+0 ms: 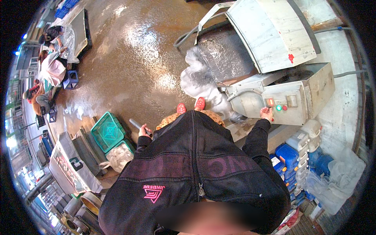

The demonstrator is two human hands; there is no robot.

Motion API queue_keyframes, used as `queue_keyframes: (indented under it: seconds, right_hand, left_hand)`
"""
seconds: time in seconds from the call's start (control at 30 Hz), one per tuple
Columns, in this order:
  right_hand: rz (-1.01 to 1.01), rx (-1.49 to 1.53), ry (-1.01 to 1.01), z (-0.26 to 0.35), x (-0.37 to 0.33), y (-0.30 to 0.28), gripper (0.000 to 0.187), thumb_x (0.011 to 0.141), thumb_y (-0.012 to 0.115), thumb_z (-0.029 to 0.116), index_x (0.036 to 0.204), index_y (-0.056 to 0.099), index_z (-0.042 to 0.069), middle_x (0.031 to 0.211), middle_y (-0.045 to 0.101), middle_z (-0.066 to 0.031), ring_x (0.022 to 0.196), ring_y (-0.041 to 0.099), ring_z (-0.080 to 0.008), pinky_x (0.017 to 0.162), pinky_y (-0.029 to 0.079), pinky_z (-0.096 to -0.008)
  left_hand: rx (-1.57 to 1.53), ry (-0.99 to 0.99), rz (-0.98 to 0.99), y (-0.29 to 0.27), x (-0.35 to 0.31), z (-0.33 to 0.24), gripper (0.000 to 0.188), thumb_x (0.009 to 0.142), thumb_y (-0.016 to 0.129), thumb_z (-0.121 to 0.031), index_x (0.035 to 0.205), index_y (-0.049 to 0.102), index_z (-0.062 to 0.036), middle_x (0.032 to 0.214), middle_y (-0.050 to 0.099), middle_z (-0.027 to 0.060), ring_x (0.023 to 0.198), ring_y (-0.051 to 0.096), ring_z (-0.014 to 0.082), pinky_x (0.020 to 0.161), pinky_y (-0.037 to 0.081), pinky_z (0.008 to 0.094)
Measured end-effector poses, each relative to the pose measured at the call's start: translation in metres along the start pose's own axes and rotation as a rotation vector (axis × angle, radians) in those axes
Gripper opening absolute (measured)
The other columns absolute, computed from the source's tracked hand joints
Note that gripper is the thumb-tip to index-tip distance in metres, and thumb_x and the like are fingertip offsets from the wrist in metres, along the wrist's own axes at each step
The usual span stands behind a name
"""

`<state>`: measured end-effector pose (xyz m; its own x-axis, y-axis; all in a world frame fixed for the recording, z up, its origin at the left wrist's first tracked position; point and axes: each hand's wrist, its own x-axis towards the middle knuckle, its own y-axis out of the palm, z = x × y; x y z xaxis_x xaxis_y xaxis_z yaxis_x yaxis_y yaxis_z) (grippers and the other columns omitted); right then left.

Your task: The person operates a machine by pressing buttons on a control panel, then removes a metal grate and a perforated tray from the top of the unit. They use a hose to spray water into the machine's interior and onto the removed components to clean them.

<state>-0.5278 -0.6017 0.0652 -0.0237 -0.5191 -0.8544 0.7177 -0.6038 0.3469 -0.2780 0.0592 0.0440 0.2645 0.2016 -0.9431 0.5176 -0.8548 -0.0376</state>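
My left hand (145,130) is closed around a dark grey rod-like thing (135,124), one end of which sticks out to the upper left. Its exact kind does not show. On the right, my right arm reaches out to the control panel (284,103) of a grey metal machine. My right hand (266,114) is at the panel's near left edge, fingers curled and pressed together; what the fingertips hold, if anything, is hidden. Close beside it are a lit red switch (270,102), a glowing green button (279,108) and a red button (284,108).
A tilted white metal cover (270,33) stands over a water-filled tank (225,51), with white foam (199,78) spilling onto the wet floor (129,58). Blue jugs (287,154) stand right, a green basket (107,131) left. Several people (53,70) work far left.
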Motion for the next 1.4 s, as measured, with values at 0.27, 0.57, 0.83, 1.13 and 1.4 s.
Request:
queue_keyframes:
  seconds: [0.27,0.57,0.83,1.13,1.4]
  right_hand:
    - [-0.039,-0.035,0.006,-0.003,0.001,0.001,0.028,0.074,0.061,0.029,0.072,0.047,0.006,0.064,0.049,-0.0043,0.058,0.05,-0.0179,0.054,0.043,-0.0331]
    - [0.042,-0.011,-0.012,-0.001,0.012,-0.007,0.025,0.072,0.064,0.023,0.071,0.047,0.004,0.063,0.051,-0.006,0.058,0.051,-0.0197,0.055,0.043,-0.0347]
    - [0.031,-0.022,0.001,0.002,0.009,-0.007,0.026,0.075,0.06,0.026,0.07,0.046,0.004,0.063,0.051,-0.0062,0.057,0.05,-0.0195,0.053,0.042,-0.0342]
    - [0.065,-0.004,-0.026,-0.003,0.015,-0.01,0.036,0.079,0.052,0.038,0.072,0.047,0.003,0.062,0.05,-0.0072,0.059,0.05,-0.0202,0.055,0.043,-0.0343]
    - [0.048,0.019,-0.02,-0.007,0.004,-0.004,0.035,0.079,0.053,0.037,0.071,0.046,0.003,0.061,0.049,-0.0071,0.056,0.049,-0.0201,0.053,0.042,-0.0341]
  left_hand:
    - [0.02,0.015,-0.022,-0.007,0.007,0.008,0.021,0.074,0.052,-0.01,0.058,0.038,-0.0116,0.043,0.035,-0.0006,0.036,0.035,0.0136,0.036,0.035,0.0263]
    - [0.002,-0.028,0.018,-0.001,-0.006,0.01,0.025,0.074,0.052,-0.011,0.055,0.037,-0.0124,0.042,0.034,-0.0004,0.035,0.034,0.0143,0.036,0.034,0.0263]
    - [0.011,-0.021,-0.028,0.013,-0.023,0.01,0.025,0.072,0.054,-0.011,0.054,0.037,-0.0109,0.042,0.034,0.0007,0.035,0.033,0.0141,0.036,0.034,0.0267]
    - [0.0,0.003,0.035,0.001,-0.009,0.01,0.027,0.073,0.054,-0.011,0.053,0.035,-0.0106,0.042,0.034,0.001,0.036,0.034,0.0144,0.036,0.034,0.0269]
    - [-0.007,-0.054,0.013,0.0,-0.009,0.011,0.025,0.074,0.053,-0.01,0.055,0.036,-0.0106,0.042,0.034,0.0005,0.036,0.034,0.0137,0.036,0.034,0.0269]
